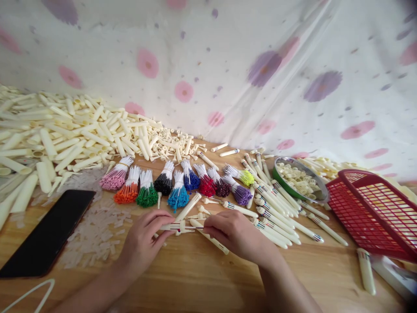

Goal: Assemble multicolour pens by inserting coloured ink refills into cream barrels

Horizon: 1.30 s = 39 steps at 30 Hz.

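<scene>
My left hand (pixel 146 238) is closed around a cream multi-colour pen part (pixel 177 226), held about level just above the table. My right hand (pixel 233 230) pinches the end of a thin pen refill (pixel 194 227) that lines up with this part; its far tip is too small to make out. Beneath and between the hands lie loose cream pen barrels (pixel 213 241) and small pen pieces. Just behind them stand bundles of refills with coloured tips, among them pink (pixel 114 178), green (pixel 146 193), light blue (pixel 178 195) and purple (pixel 241 193).
Cream barrels (pixel 65 134) are heaped at the left. A black phone (pixel 48 234) lies by small clear plastic pieces (pixel 94 230). At the right are several pens (pixel 276 217), a bowl rim (pixel 322 191) around cream parts, and a red basket (pixel 368 208). A flowered sheet (pixel 208 65) hangs behind.
</scene>
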Each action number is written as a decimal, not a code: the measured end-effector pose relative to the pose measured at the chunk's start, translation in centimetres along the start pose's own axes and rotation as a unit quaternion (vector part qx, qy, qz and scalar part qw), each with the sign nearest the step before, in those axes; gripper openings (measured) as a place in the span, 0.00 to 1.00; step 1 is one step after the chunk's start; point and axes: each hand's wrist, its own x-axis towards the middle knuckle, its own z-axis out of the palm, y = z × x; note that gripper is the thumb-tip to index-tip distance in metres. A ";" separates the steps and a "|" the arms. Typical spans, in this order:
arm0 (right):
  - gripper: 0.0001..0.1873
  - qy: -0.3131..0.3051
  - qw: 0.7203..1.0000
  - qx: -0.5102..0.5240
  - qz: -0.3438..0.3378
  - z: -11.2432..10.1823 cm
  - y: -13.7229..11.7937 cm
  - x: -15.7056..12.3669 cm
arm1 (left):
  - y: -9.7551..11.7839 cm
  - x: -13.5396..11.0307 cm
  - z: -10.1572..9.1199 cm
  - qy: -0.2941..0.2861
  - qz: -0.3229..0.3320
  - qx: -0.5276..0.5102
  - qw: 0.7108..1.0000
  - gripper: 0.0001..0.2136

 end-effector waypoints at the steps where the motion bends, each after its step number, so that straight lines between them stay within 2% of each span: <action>1: 0.11 -0.005 1.000 0.012 0.003 0.2 -0.2 0.2 | 0.0 -0.1 0.1 -0.004 0.002 0.000 1.000 0.05; 4: 0.10 -0.020 0.991 0.124 0.045 1.5 -0.7 1.2 | 0.1 -0.3 0.3 -0.009 0.012 0.003 1.000 0.05; 7: 0.14 -0.034 0.941 0.305 0.144 3.4 -1.1 2.3 | 0.1 -0.5 0.5 -0.007 0.019 -0.001 1.000 0.04; 8: 0.17 -0.031 0.928 0.332 0.168 4.0 -1.2 2.6 | 0.0 -0.5 0.5 -0.007 0.016 -0.004 1.000 0.04; 10: 0.22 0.001 0.930 0.318 0.186 4.7 -1.2 2.9 | -0.1 -0.6 0.5 -0.006 0.002 -0.015 1.000 0.03; 13: 0.25 0.056 0.954 0.246 0.161 4.4 -0.6 2.6 | -0.3 -0.5 0.3 -0.002 -0.016 -0.034 0.999 0.03; 15: 0.22 0.075 0.962 0.224 0.135 3.6 -0.1 2.2 | -0.3 -0.5 0.2 0.002 -0.021 -0.049 0.999 0.03; 19: 0.08 0.105 0.973 0.195 0.064 2.3 0.2 1.4 | -0.2 -0.2 0.0 0.012 -0.031 -0.071 0.997 0.03; 24: 0.08 0.144 0.976 0.160 -0.006 2.5 -1.2 1.4 | -0.2 -0.3 0.2 0.016 -0.037 -0.076 0.996 0.04; 34: 0.12 0.191 0.978 0.085 0.002 4.0 -2.5 1.8 | 0.0 -0.3 0.2 0.009 -0.022 -0.064 0.998 0.04; 37: 0.11 0.205 0.969 0.130 0.037 4.9 -2.7 2.0 | -0.1 -0.4 0.3 0.010 -0.006 -0.044 0.999 0.04; 39: 0.10 0.216 0.953 0.197 0.079 5.5 -2.8 2.3 | -0.2 -0.4 0.2 0.018 0.014 -0.019 1.000 0.05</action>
